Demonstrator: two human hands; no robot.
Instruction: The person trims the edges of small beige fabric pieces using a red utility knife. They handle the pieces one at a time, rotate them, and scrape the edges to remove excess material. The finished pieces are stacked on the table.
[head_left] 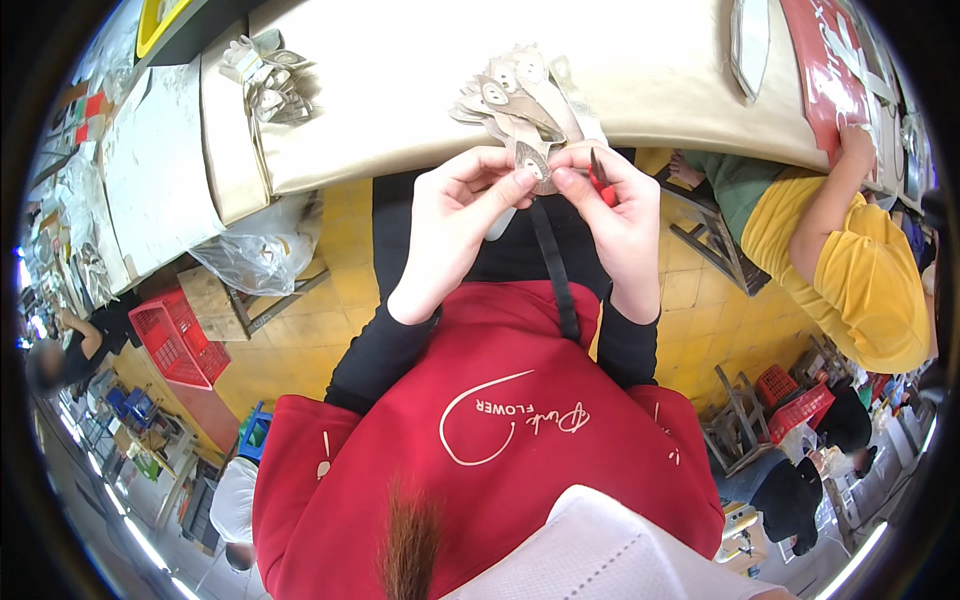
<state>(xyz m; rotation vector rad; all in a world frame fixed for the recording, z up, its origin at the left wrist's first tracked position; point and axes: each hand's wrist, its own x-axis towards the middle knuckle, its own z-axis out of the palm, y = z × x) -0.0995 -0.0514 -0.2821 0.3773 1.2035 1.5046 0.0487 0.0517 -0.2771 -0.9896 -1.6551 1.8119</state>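
Observation:
Close to the table's front edge, my left hand [465, 215] pinches a small grey shaped fabric piece [533, 163] between thumb and fingers. My right hand [615, 215] meets it from the other side, its thumb and forefinger closed at the piece's edge. Red-handled snips [601, 180] with dark blades are tucked in the right hand, blades pointing away from me. A black strap [550, 260] hangs below the fingers over my red garment [500, 410]. Just beyond my hands lies a fanned pile of similar grey-beige pieces [515, 95].
Another bunch of pieces [270, 85] lies left on the cream-covered table [390, 70]. At right are a pale flat piece [750, 45] and a red sheet [820, 65], touched by a yellow-shirted co-worker [865, 270]. A clear plastic bag [260, 255] and red crate [178, 335] are at left.

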